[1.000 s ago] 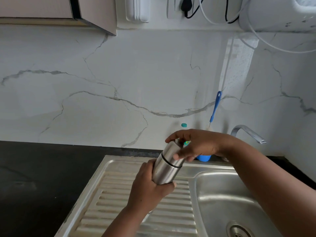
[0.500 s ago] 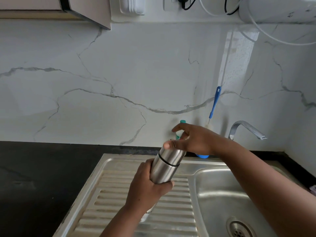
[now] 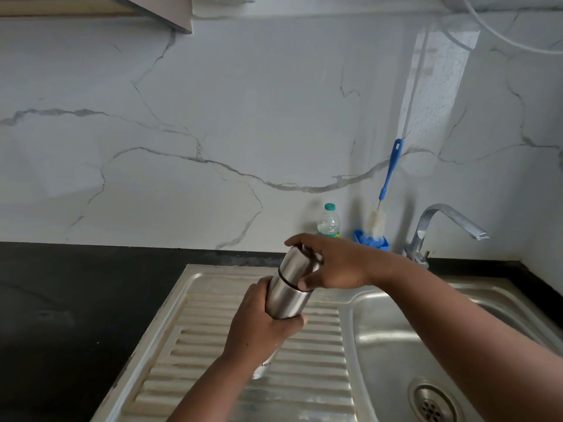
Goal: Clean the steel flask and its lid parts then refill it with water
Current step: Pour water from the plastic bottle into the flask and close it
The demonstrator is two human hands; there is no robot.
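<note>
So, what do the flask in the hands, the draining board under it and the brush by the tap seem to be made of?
Flask: looks like brushed steel, a soft grey sheen with a dark seam ring. Draining board: pressed stainless steel, ribbed, reflective, with pale stains in the grooves. Brush: blue handle that is probably plastic, a thin wire stem and a whitish fluffy head, perhaps sponge or bristle.

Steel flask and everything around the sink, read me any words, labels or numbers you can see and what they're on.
Steel flask: dark print near its base, mostly hidden below the left hand; it begins "Mi", the rest unreadable.
Plastic bottle: green label, too small to read.
Nothing else carries text.
</note>
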